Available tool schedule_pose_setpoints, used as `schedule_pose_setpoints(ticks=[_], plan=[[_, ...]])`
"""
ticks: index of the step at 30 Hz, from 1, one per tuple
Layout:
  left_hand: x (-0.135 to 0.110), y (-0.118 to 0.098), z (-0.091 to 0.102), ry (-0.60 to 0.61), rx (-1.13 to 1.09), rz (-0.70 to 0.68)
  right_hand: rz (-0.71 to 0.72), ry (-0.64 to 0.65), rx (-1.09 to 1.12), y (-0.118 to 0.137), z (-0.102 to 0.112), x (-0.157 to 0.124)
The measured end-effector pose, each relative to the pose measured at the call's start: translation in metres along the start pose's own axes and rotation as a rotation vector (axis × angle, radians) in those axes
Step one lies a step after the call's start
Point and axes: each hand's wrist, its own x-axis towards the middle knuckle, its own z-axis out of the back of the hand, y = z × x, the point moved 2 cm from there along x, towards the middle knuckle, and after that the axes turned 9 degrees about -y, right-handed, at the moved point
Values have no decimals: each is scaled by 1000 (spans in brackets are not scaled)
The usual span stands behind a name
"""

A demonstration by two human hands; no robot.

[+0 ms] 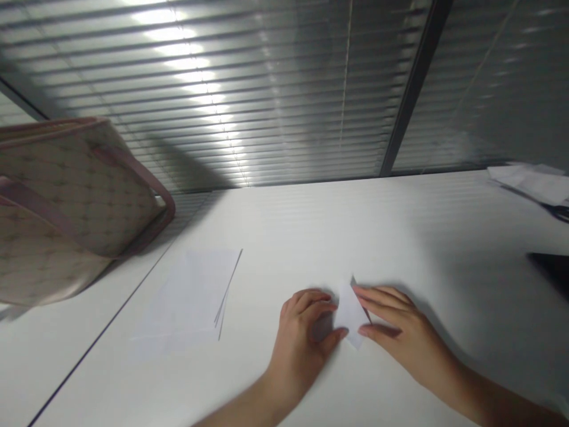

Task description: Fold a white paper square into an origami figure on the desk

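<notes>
White bench [311,237] below window blinds [222,101]: left hand [302,344] and right hand [404,326] pinch folded paper [349,314], its edges partly hidden.

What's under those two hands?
The left hand and right hand hold a folded white paper on the white table. What lies beneath the paper is covered.

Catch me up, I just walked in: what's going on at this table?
A person has both hands on a small piece of white paper, apparently folded, with the left hand and right hand on either side of it. It lies on a white table. A stack of paper sheets lies further left, beside a patterned bag.
</notes>
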Motion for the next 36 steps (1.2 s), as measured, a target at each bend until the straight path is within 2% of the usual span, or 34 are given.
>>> schedule_pose_setpoints(ticks=[5,10,14,16,20,23,26,32,36], plan=[[1,-3,3,4,-5,5,45,-57,9,5,5,2],[1,-5,2,40,-54,-56,-33,81,68,6,3,7],[0,-2,0,86,-98,-151,63,145,126,2,4,9],[1,-1,3,137,-117,-220,144,187,132,-1,9,10],[8,-3,17,294,-132,-365,302,393,50,-3,22,13],[13,-6,27,417,-68,-442,318,484,-15,-3,29,14],[14,-8,31,517,53,-496,310,508,-74,0,31,14],[9,-13,32,548,159,-495,379,553,-222,4,29,10],[0,-20,28,537,172,-412,441,557,-306,6,30,6]])
